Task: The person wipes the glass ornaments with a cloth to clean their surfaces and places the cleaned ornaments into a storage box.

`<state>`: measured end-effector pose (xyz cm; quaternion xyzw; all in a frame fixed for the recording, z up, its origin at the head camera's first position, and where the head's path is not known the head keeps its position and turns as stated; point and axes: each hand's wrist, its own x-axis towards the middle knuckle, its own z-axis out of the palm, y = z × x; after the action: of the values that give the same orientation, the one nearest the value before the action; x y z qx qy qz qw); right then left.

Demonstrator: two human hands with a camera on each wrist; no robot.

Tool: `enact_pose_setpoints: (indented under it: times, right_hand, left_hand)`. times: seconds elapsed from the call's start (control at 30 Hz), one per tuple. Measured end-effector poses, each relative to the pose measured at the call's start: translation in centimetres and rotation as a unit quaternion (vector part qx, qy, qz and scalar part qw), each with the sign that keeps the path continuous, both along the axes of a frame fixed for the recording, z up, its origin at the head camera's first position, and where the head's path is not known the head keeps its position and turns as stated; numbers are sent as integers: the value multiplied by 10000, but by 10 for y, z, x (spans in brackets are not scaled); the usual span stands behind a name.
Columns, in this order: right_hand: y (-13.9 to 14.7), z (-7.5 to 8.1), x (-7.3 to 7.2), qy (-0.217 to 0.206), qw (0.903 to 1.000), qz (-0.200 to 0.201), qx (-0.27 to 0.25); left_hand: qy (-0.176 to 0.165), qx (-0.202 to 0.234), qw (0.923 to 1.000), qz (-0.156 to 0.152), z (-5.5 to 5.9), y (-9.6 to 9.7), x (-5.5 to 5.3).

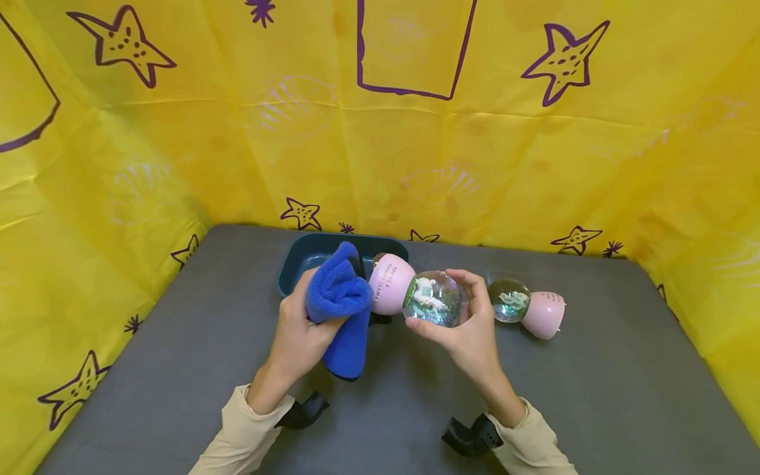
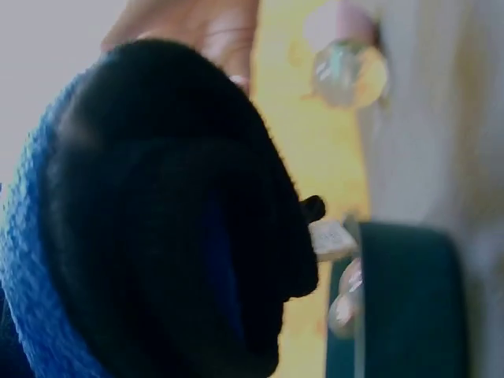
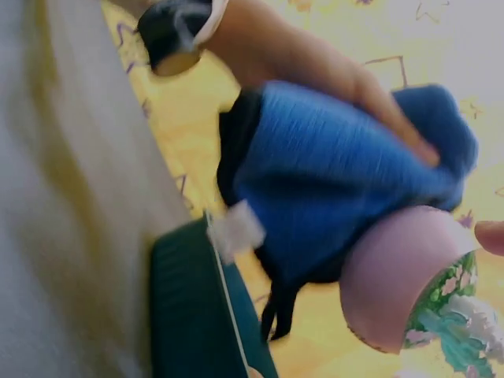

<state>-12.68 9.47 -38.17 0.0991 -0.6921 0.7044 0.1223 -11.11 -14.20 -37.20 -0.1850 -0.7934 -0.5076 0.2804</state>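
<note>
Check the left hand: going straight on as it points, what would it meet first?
Beyond the cloth it grips, the left hand would probably meet the tray first; its height is unclear, so it might pass over and reach the yellow backdrop.

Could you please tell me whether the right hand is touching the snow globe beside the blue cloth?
Touching: the head view shows the right hand gripping the snow globe by its clear ball, thumb and fingers against it.

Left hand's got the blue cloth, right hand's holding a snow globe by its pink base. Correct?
Not quite: the head view shows the right hand holding the snow globe by its clear dome, not the pink base. The rest is right.
</note>
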Motion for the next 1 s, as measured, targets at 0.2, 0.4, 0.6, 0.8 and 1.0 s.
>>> enact_pose_setpoints:
  times: [0.2, 0.4, 0.6, 0.8, 1.0]
  right_hand:
    - [-14, -3, -23, 381, 9990, 193, 122]
    - [-29, -6, -44, 715, 9951, 217, 647]
    - [-47, -9, -61, 827, 9873, 241, 1332]
    - [-67, -10, -76, 1069, 9739, 502, 1936]
    - [-84, -13, -88, 1312, 9574, 696, 2476]
  left_hand:
    - [-741, 228, 9952, 605, 17, -28, 2]
    - [-1121, 324, 9886, 946, 30, -47, 4]
    - [-1419, -24, 9804, 1363, 40, -66, 7]
    - [-1607, -190, 9727, 1663, 44, -80, 10]
    - [-1594, -236, 9716, 1731, 45, -86, 9]
